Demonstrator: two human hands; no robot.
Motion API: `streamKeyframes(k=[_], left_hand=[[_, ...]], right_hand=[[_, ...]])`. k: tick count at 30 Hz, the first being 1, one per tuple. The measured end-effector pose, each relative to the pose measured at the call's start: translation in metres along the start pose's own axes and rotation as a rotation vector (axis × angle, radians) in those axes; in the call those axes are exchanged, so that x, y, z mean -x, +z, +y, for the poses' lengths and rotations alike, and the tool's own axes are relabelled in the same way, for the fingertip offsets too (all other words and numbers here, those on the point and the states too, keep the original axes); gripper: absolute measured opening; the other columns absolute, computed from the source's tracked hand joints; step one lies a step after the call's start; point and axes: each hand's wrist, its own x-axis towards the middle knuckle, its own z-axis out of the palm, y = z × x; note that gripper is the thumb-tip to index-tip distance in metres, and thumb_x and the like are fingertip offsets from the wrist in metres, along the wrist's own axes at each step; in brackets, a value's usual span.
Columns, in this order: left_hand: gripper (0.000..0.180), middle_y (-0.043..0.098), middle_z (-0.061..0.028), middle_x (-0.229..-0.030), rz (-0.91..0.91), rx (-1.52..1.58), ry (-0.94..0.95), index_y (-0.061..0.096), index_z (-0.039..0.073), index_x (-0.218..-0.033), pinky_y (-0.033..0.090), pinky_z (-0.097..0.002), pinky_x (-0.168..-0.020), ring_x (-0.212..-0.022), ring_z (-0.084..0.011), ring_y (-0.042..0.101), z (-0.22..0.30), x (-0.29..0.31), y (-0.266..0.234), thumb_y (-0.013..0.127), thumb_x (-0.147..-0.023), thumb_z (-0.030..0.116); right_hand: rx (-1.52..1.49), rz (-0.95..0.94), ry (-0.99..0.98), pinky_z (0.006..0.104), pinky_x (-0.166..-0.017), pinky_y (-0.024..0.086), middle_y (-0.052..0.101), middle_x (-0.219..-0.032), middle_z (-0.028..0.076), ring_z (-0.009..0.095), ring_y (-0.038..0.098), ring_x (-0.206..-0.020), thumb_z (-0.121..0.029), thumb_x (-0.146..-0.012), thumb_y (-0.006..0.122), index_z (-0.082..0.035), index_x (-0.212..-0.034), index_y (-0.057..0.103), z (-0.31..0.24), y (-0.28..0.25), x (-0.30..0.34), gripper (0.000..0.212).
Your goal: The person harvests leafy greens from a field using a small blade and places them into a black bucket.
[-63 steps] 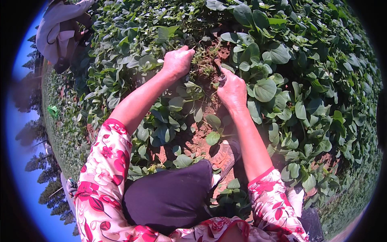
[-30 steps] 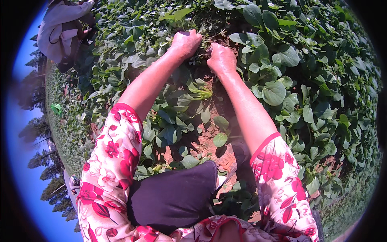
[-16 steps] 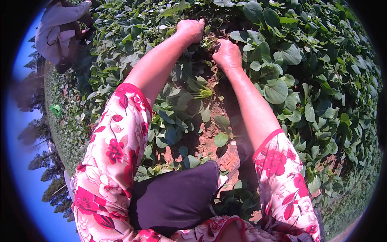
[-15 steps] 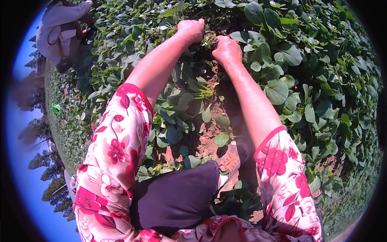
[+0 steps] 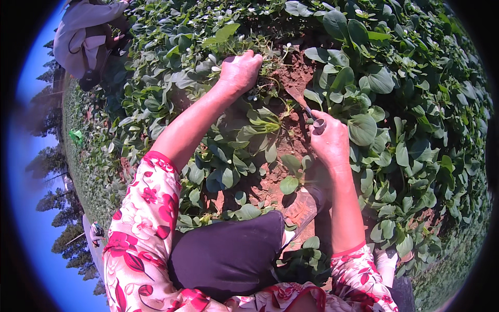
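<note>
My left hand (image 5: pixel 241 70) is closed in a fist round thin-stemmed weeds (image 5: pixel 271 62) among the leafy plants. Its fingertips are partly hidden, along with the stems inside them. To the right and nearer me, my right hand (image 5: pixel 330 141) is wrapped round the handle of a small trowel (image 5: pixel 300 99). The trowel's narrow, soil-coloured blade points up and left, its tip close to the bare reddish soil (image 5: pixel 293 78). A low leafy green plant (image 5: pixel 265 124) with pale stalks grows between my two forearms.
Dense broad-leaved plants (image 5: pixel 382 80) fill both sides of the soil strip. My dark-clad knee (image 5: pixel 223 255) and a shoe (image 5: pixel 304 208) are close below. Another person (image 5: pixel 86 39) crouches at the far left. A bright green object (image 5: pixel 76 137) lies farther along the field.
My right hand has drawn away from the left, nearer and to the right, bringing the trowel into sight. My left hand has come slightly nearer, still closed.
</note>
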Motion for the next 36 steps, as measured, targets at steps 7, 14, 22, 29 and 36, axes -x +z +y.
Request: streamKeyframes(k=[7,14,22,29,36], left_hand=[[0.013,0.058,-0.0160,-0.094,-0.062,-0.035,0.059,0.056,0.003,-0.086,0.053,-0.0446,-0.060,-0.074,-0.0352,0.066,0.001,0.052,0.004,0.060,-0.073,0.005],[0.016,0.067,-0.0165,-0.080,-0.254,-0.164,0.090,0.064,0.004,-0.079,0.055,-0.0416,-0.064,-0.071,-0.0321,0.068,-0.004,0.009,0.001,0.068,-0.063,0.007],[0.018,0.061,-0.0177,-0.100,-0.155,-0.137,0.034,0.061,0.006,-0.093,0.053,-0.0453,-0.071,-0.085,-0.0344,0.065,-0.024,-0.002,0.024,0.063,-0.076,0.011],[0.020,0.060,-0.0125,-0.093,-0.060,-0.092,-0.001,0.056,0.008,-0.094,0.054,-0.0441,-0.066,-0.081,-0.0336,0.066,-0.025,0.017,0.028,0.064,-0.076,0.014],[0.020,0.059,-0.0153,-0.092,-0.094,-0.093,-0.077,0.053,0.006,-0.094,0.054,-0.0453,-0.064,-0.078,-0.0363,0.065,-0.020,0.040,0.026,0.062,-0.077,0.012]], right_hand=[[-0.032,0.007,-0.187,0.0401,-0.075,0.053,0.067,-0.087,0.020,0.035,0.066,-0.081,-0.004,-0.074,0.061,-0.010,-0.105,0.070,-0.016,0.036,-0.049,0.033],[0.056,-0.073,-0.146,0.0407,-0.075,0.053,0.068,-0.085,0.019,0.034,0.066,-0.081,-0.002,-0.072,0.059,-0.009,-0.109,0.068,-0.016,0.035,-0.041,0.039],[0.093,-0.117,-0.172,0.0401,-0.076,0.053,0.068,-0.086,0.017,0.032,0.067,-0.081,-0.002,-0.072,0.060,-0.010,-0.109,0.068,-0.013,0.045,-0.043,0.039],[0.121,-0.194,-0.135,0.0418,-0.080,0.053,0.068,-0.092,0.016,0.033,0.066,-0.087,-0.006,-0.071,0.060,-0.012,-0.105,0.070,-0.023,0.068,-0.091,0.036],[-0.005,-0.208,-0.180,0.0364,-0.073,0.053,0.069,-0.083,0.017,0.029,0.068,-0.077,-0.006,-0.076,0.065,-0.007,-0.108,0.069,-0.009,0.034,-0.027,0.032]])
